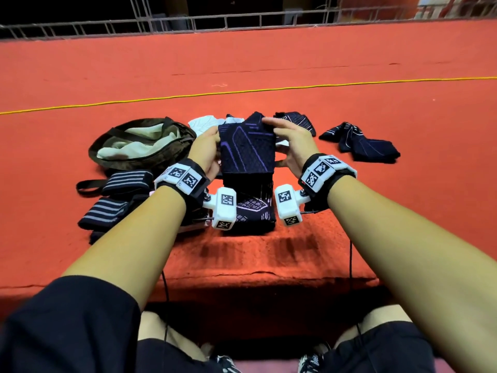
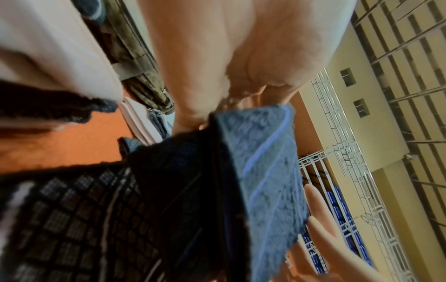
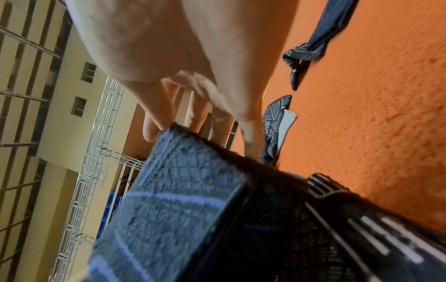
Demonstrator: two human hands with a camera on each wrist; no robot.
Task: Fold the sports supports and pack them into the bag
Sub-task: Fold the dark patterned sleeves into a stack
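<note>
Roughly midway, as I judged it: I had the purple-lined support [image 1: 247, 146] lifted off the red carpet [image 1: 269, 65] between both hands, its lower half hanging doubled toward me. My left hand [image 1: 205, 149] gripped its left edge, thumb and fingers [image 2: 193, 118] closed on the fabric. My right hand [image 1: 291, 142] pinched the top right corner, fingers [image 3: 154, 129] curled over the edge.

Already folded, by the look of it, were the white-patterned support [image 1: 254, 214] lying on the carpet directly under my wrists and 2 striped wraps [image 1: 118, 195] stacked to the left. Left to do: the loose dark support [image 1: 360, 142] sprawled well off to the right, another dark one [image 1: 298, 119] just behind my right hand, and a white piece [image 1: 204, 123] behind my left. I saw no support inside the bag [image 1: 142, 142], which lay open at the left with its pale lining showing, so I judged all the packing was still ahead.

For room, the carpet stretched wide and bare behind the pile up to a yellow cord [image 1: 242, 91]. The near carpet edge [image 1: 269, 273] dropped off close to my knees, so I reckoned folded pieces set near it might slip over. The bag's mouth sat just beside my left hand, a short move away.
</note>
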